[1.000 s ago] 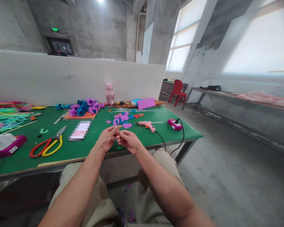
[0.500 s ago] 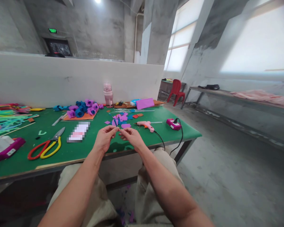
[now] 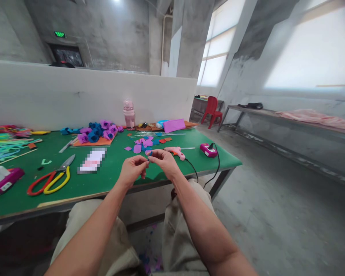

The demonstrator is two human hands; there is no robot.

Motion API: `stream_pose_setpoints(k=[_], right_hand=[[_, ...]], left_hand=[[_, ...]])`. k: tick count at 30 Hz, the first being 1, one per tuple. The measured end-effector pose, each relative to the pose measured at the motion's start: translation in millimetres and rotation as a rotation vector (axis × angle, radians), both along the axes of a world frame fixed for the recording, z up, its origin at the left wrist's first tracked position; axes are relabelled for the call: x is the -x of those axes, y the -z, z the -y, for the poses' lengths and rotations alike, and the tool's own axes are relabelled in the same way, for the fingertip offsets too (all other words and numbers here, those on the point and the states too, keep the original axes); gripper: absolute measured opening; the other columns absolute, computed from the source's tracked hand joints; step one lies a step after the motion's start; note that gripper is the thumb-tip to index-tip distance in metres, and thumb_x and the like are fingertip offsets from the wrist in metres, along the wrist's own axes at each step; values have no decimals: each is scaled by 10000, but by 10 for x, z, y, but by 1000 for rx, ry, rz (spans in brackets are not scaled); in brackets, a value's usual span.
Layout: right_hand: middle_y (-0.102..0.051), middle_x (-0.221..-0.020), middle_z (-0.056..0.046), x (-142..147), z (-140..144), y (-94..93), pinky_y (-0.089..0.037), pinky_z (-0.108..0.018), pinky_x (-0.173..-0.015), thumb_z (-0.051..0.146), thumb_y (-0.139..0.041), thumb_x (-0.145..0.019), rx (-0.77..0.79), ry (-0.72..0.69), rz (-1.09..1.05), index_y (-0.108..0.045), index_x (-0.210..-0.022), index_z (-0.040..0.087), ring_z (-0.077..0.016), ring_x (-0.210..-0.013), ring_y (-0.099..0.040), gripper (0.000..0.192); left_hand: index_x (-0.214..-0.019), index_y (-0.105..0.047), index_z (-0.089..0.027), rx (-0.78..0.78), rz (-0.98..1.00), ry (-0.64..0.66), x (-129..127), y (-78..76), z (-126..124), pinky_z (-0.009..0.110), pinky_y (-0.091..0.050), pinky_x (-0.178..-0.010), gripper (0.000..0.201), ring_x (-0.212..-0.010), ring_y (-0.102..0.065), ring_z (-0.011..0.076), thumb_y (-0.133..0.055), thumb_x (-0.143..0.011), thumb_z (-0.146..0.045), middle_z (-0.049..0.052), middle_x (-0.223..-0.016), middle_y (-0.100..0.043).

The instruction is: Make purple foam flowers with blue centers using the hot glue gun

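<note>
Head view: left hand (image 3: 132,170) and right hand (image 3: 164,161) pinch a small blue scrap (image 3: 150,153) together above the green table (image 3: 109,176). Shaping appears underway; gluing likely requires the glue gun (image 3: 174,151).

Both hands meet above the near edge of the green desk (image 3: 109,180). The left hand (image 3: 132,171) and right hand (image 3: 165,163) pinch a small blue-and-pink scrap (image 3: 150,153) between their fingertips, each grip closed on it. Just beyond lie loose paper pieces (image 3: 143,143) and a pink glue gun (image 3: 175,152). Red-and-yellow scissors (image 3: 50,179) lie to the left. Paper flowers (image 3: 96,132) sit near the white partition (image 3: 74,94).
</note>
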State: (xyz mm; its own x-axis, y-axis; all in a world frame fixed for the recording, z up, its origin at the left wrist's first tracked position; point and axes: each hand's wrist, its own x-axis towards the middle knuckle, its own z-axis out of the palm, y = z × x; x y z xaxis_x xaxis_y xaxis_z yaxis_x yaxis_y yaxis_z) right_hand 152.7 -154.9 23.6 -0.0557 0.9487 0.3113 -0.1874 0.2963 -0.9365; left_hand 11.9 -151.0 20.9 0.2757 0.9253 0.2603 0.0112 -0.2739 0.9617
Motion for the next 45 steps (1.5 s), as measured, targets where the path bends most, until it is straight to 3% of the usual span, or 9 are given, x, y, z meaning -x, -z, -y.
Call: stream_pose_setpoints(k=[10, 16, 23, 36, 45], right_hand=[[-555, -538, 24, -19, -59, 60, -391, -228, -542, 453, -694, -595, 162, 76, -55, -635, -620, 151, -74, -496, -462, 309], [-603, -573, -23, -38, -65, 50, -427, -250, -557, 627, -546, -672, 311, 32, -132, -612, -640, 147, -94, -498, -517, 485], [-573, -563, 30, -1, -24, 48, -387, -221, -540, 460, -694, -597, 135, 76, 9, -581, -611, 158, -66, -494, -464, 323], [-573, -518, 28, -62, -50, 74, -373, -227, -526, 393, -725, -541, 294, 5, -107, -539, -555, 158, -70, -465, -475, 301], [-570, -516, 27, -66, -42, 68, -375, -220, -520, 380, -728, -538, 312, -1, -112, -529, -542, 158, -65, -463, -470, 297]], left_hand=[[-629, -565, -142, 74, -20, 76, -12, 7, 14, 190, -396, -322, 206, -340, -435, 69, -679, -645, -312, -56, -422, -483], [-618, -548, -142, 184, 67, 69, -5, -29, 29, 189, -382, -304, 245, -352, -444, 62, -714, -599, -322, -34, -522, -537], [-598, -553, -140, 163, 36, 67, -11, -29, 27, 189, -383, -307, 252, -343, -440, 66, -718, -592, -330, -45, -460, -494], [-621, -565, -140, 152, -3, 89, -20, -8, 30, 194, -398, -324, 237, -349, -444, 71, -716, -597, -321, -52, -431, -478], [-617, -571, -141, 165, 3, 96, -18, -6, 30, 194, -399, -325, 240, -350, -444, 71, -727, -580, -320, -50, -435, -481]])
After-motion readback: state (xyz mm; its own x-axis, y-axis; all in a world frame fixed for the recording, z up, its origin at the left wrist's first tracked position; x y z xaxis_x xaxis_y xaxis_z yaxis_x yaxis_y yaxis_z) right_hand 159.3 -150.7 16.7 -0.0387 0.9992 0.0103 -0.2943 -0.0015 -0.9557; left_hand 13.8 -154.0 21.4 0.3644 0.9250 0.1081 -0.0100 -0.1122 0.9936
